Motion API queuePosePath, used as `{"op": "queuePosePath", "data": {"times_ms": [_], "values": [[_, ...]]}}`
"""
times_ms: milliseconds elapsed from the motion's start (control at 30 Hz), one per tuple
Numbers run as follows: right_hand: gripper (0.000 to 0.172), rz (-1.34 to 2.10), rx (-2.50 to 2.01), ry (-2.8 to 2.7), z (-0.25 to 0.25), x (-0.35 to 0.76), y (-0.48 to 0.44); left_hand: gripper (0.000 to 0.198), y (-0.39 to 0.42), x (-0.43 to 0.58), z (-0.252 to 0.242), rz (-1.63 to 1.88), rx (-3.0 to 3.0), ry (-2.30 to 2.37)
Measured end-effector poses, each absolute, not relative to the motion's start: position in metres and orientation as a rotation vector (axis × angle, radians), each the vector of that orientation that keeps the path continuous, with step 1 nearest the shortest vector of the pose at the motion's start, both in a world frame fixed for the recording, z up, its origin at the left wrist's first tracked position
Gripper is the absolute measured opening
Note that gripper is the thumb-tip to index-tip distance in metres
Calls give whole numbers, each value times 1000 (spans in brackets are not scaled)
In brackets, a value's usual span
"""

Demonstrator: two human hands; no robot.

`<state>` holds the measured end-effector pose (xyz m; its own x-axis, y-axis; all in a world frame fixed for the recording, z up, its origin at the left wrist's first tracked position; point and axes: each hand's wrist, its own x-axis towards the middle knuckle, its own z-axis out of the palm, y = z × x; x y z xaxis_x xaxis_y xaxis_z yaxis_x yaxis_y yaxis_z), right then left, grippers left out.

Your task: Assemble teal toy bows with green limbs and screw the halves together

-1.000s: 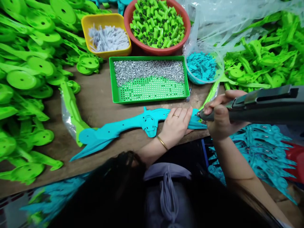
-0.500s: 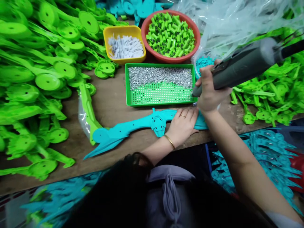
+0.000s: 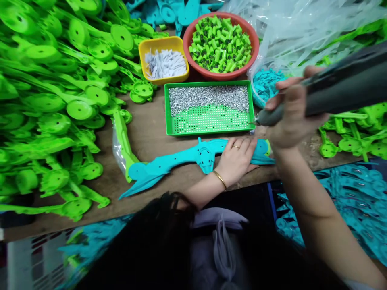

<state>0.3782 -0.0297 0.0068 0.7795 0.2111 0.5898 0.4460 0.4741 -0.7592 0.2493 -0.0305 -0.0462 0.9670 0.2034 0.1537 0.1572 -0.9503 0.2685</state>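
Note:
My left hand [image 3: 237,159] lies across the blue bow-shaped plastic part [image 3: 178,157], fingers over its upper edge and thumb along the lower one, holding it against the table. In my right hand [image 3: 288,121] is a dark electric screwdriver [image 3: 344,84], tilted, its tip pointing left at the right end of a green tray [image 3: 208,132]. Whether a screw sits on the tip is too small to tell. Silver screws [image 3: 208,96] fill the tray's far half. Touching the blue part's left end is a green plastic arm [image 3: 122,137], partly in clear plastic.
Green plastic parts [image 3: 45,100] are heaped at left, with more [image 3: 353,137] at right. Behind the tray stand a yellow bin [image 3: 163,80] of white strips and a red bowl [image 3: 254,44] of green cylinders. Small blue pieces [image 3: 267,82] sit beside clear bags [image 3: 302,24]. Blue parts [image 3: 350,197] lie below the table edge.
My right hand and the screwdriver have shifted right and toward me, blurred by motion. My left hand stays on the blue part. The whole view has moved slightly.

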Motion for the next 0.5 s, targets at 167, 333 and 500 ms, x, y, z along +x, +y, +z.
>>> {"op": "queuePosePath", "data": {"times_ms": [167, 333, 500], "values": [[19, -179, -1090, -752, 29, 372, -96, 70, -34, 251, -48, 289, 2863, 303], [22, -319, -1196, -694, 11, 362, -138, 77, -38, 254, -50, 259, 2874, 370], [29, -301, -1215, -735, -3, 363, -144, 77, -39, 256, -52, 263, 2881, 388]]}}
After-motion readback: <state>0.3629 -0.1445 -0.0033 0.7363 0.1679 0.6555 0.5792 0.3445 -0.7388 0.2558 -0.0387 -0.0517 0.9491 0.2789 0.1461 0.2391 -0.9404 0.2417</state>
